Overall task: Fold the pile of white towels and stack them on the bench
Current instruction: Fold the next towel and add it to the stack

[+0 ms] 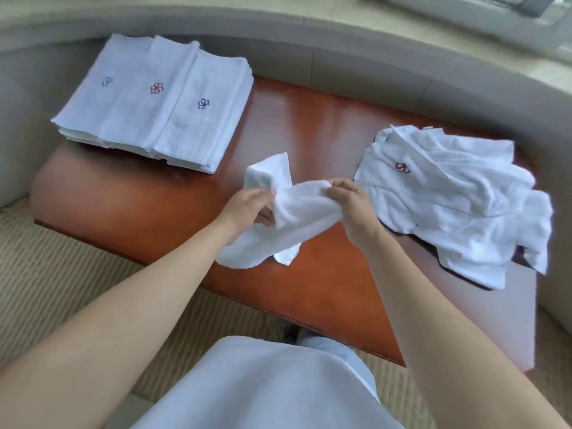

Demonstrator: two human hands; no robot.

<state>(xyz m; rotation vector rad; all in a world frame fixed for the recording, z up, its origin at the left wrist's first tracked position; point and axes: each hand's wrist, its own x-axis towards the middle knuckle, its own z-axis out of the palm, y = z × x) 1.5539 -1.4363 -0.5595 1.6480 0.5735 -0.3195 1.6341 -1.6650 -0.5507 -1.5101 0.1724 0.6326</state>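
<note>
We are somewhere past the middle of the task, as far as we can judge. On the brown wooden bench point(325, 144), at about 10 o'clock, the folded towels point(154, 100) lie in three overlapping stacks, each with a small embroidered flower on top, two blue and one red. At about 3 o'clock the unfolded pile point(458, 199) is still there, crumpled, with a red flower on the top piece; its near edge hangs over the rim of the bench. How many towels remain in it we cannot tell.

At the centre we hold one white towel point(284, 212) above the bench, bunched and not yet spread. Our left hand point(247, 205) grips its left part with curled fingers, and our right hand point(349, 199) pinches its upper edge, just beside the unfolded pile. This towel must be opened, folded and carried to 10 o'clock.

Around the bench there is a grey curved upholstered seat point(340, 60) from 9 to 2 o'clock, and a beige striped carpet point(62, 274) at 7 o'clock. Between our hands and the stacks we see only bare wood.
</note>
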